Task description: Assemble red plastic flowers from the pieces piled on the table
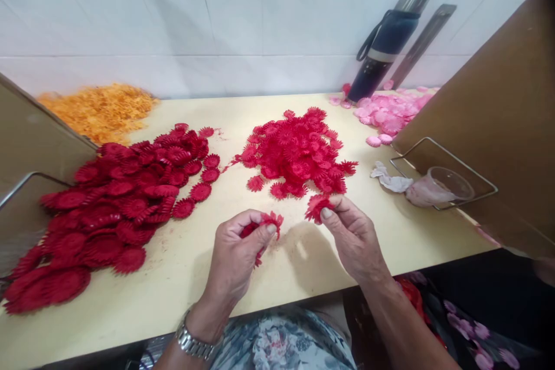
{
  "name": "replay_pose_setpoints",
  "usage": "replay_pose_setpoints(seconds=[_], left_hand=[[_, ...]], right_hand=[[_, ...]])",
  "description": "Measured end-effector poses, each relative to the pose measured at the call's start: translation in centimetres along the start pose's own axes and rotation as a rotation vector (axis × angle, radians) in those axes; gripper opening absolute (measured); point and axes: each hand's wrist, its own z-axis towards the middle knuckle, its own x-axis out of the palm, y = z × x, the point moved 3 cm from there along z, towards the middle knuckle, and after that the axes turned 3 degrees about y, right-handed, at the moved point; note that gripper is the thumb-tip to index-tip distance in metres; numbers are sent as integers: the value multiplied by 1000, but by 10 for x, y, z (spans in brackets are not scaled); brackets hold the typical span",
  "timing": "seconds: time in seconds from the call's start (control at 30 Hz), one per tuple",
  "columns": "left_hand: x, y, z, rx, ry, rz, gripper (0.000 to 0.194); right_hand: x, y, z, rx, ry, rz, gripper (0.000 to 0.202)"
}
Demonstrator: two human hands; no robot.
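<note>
Near the front of the table, my left hand (236, 254) is closed around several red petal discs (271, 221), their jagged edges poking out past thumb and fingers. My right hand (353, 237) pinches another red petal disc (317, 207) between thumb and forefinger, a short way to the right. Just beyond both hands lies a loose heap of bright red petal discs (299, 150). On the left spreads a larger pile of darker red fringed discs (125, 196), many stacked against each other. The palm side of my left hand is hidden.
Orange petals (102, 110) are heaped at the back left; pink discs (392, 110) lie at the back right by a dark blue flask (381, 49). A plastic cup (437, 188), crumpled tissue (390, 178) and wire frame (489, 185) stand by the right cardboard panel (489, 87).
</note>
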Motion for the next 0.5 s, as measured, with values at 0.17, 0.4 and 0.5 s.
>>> replay_pose_setpoints(seconds=[0.17,0.4,0.5], left_hand=[[11,-8,8,158,27,336,10],[23,-9,4,139,105,361,26],[30,-5,-1,19,243,226,22]], right_hand=[[5,7,2,57,67,-58,17],[3,3,-1,49,23,-64,26],[5,0,-4,46,74,-91,32]])
